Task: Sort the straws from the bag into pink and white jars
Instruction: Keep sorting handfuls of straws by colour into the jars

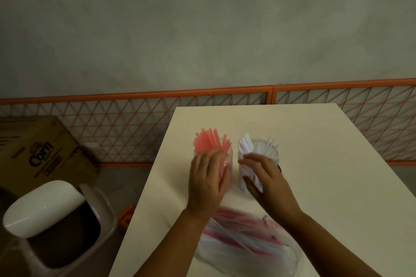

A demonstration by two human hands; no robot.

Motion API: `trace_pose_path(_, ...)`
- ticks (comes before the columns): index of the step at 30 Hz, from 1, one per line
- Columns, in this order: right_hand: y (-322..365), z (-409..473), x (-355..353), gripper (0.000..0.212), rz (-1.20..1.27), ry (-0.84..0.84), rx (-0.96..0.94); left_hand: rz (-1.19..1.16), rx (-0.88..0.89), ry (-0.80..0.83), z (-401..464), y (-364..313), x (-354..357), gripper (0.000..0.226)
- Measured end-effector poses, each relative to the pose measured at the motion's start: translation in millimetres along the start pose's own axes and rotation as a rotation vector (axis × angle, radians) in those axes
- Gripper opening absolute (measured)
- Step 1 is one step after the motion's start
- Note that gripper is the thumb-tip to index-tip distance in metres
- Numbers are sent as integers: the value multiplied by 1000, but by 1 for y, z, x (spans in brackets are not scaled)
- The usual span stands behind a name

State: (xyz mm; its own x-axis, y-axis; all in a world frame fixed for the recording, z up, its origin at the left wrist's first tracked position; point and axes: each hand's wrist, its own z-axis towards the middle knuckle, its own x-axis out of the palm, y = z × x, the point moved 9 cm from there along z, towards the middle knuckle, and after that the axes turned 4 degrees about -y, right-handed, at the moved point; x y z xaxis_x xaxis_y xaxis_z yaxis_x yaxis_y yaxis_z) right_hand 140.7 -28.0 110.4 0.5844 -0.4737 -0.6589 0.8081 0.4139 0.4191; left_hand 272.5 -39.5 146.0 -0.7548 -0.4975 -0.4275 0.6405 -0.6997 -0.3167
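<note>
Pink straws [210, 141] in left jar [227, 164]

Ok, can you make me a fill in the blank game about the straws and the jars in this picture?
1. The jar by the left hand holds ____ straws.
2. The jar by the right hand holds ____ straws.
3. The bag of unsorted straws lies on the table, ____ to the person than the two jars.
4. The hand wearing a ring is the ____ hand.

Missing words: pink; white; nearer; left
</note>
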Motion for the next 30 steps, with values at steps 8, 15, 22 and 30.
trace_pose_path(8,-4,-100,69,30,177,413,228,4,-25,555,-145,17,41,16)
trace_pose_path(15,-15,-147,90,31,-95,498,97,113,-148,961,-204,35,63,72)
trace_pose_path(22,-33,-166,108,101,-209,706,229,177,-157,1044,-201,34,54,70)
trace_pose_path(30,-36,-144,105,121,-128,605,358,341,-132,1038,-200,41,46,74)
